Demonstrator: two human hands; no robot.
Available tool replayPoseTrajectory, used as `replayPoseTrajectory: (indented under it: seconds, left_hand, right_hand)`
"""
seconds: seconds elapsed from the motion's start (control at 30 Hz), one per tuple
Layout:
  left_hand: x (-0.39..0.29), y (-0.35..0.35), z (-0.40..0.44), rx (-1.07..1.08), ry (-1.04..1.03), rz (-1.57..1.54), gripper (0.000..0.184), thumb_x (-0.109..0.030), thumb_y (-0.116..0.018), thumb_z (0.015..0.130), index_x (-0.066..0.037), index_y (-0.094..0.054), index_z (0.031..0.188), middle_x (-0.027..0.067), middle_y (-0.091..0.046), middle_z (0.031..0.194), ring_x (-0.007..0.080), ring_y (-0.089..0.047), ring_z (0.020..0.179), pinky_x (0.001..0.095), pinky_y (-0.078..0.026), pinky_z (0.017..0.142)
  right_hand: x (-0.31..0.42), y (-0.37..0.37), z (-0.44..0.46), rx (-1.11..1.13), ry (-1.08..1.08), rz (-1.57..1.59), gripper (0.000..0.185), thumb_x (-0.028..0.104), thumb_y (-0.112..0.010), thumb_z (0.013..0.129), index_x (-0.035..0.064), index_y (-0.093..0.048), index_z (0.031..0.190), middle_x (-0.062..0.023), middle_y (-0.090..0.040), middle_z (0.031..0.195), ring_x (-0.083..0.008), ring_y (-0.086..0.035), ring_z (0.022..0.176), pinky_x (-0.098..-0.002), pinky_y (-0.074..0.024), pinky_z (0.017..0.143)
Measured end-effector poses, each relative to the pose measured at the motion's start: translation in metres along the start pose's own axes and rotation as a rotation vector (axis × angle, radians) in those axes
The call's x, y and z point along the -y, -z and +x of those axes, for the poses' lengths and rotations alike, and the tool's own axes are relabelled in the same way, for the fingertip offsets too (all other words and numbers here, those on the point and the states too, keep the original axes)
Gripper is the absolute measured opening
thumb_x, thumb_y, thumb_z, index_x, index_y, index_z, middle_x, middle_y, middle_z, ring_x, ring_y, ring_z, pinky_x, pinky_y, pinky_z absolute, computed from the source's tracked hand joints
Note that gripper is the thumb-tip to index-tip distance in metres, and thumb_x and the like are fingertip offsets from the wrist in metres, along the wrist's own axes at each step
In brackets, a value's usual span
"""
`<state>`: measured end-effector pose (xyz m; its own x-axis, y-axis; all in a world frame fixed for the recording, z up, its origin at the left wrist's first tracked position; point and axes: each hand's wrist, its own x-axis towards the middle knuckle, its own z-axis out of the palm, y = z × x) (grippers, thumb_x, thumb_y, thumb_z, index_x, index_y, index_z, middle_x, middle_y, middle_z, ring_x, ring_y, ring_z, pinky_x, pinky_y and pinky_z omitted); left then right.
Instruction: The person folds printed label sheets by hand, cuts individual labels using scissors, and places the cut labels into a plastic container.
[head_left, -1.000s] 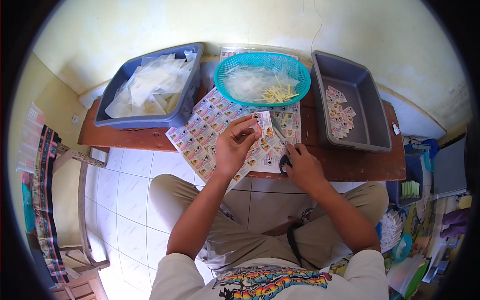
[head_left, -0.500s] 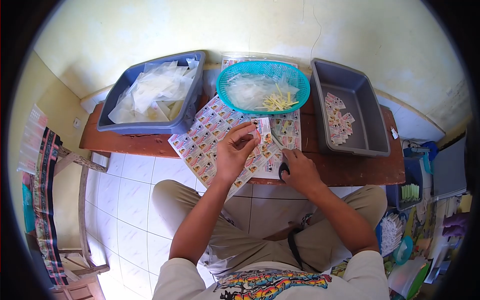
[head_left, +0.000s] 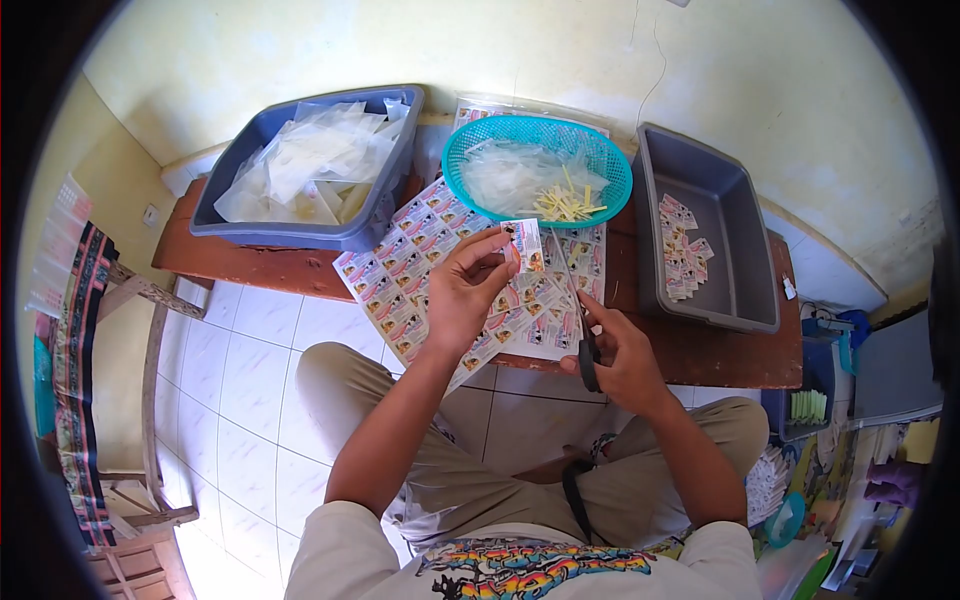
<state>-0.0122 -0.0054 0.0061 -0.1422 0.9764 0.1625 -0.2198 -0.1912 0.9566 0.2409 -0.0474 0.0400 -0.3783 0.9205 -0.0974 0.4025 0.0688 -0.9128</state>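
Note:
Between the thumb and fingers of my left hand (head_left: pixel 464 295) is a small printed label (head_left: pixel 524 246), held upright above the bench. My right hand (head_left: pixel 625 358) grips scissors (head_left: pixel 589 360) by their black handle. Their metal blades point away from me, just right of the label; I cannot tell whether they touch it. Below both hands, printed label sheets (head_left: pixel 400 275) lie spread and overlapping, partly over the bench's front edge.
On the wooden bench (head_left: pixel 700 362), a blue-grey tub (head_left: pixel 370 235) of clear plastic bags stands left. A teal basket (head_left: pixel 625 180) behind my hands holds plastic and yellowish strips. At right, a grey tub (head_left: pixel 735 215) contains several cut labels (head_left: pixel 683 260).
My right hand has turned and drawn slightly right and toward me, showing more of the scissors' handle. My left hand still holds the label. The whole view has shifted slightly.

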Motion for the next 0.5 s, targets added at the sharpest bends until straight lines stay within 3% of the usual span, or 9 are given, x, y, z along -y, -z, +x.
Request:
replayPoseTrajectory:
  seconds: [0.13,0.4,0.5]
  left_hand:
    - [0.003,-0.004,0.002,0.0,-0.022,-0.007,0.038,0.005,-0.077,0.095,0.003,-0.071,0.132,0.0108,-0.062,0.145,0.0142,-0.069,0.108,0.0295,-0.059,0.096]
    - [0.004,-0.007,0.003,-0.003,-0.032,-0.049,0.039,0.008,-0.076,0.093,0.004,-0.07,0.132,0.0136,-0.062,0.144,0.0138,-0.071,0.104,0.0271,-0.061,0.094]
    - [0.005,-0.007,0.004,-0.002,-0.037,-0.045,0.04,0.009,-0.076,0.093,0.003,-0.071,0.132,0.014,-0.062,0.144,0.0136,-0.071,0.104,0.0267,-0.061,0.093]
  right_hand:
    - [0.0,-0.002,0.0,0.041,-0.009,0.157,0.098,0.022,-0.093,0.083,0.0114,-0.042,0.165,-0.0097,-0.058,0.124,-0.0141,-0.063,0.092,-0.0279,-0.0587,0.076]
    - [0.017,-0.008,0.003,0.172,-0.054,0.478,0.088,0.005,-0.08,0.094,0.0077,-0.032,0.168,-0.0086,-0.049,0.129,-0.0146,-0.062,0.097,-0.0302,-0.0623,0.074]
    - [0.016,-0.011,0.006,0.168,-0.027,0.485,0.087,0.005,-0.079,0.095,0.0062,-0.031,0.168,-0.0079,-0.049,0.126,-0.0147,-0.062,0.097,-0.0302,-0.0626,0.074]
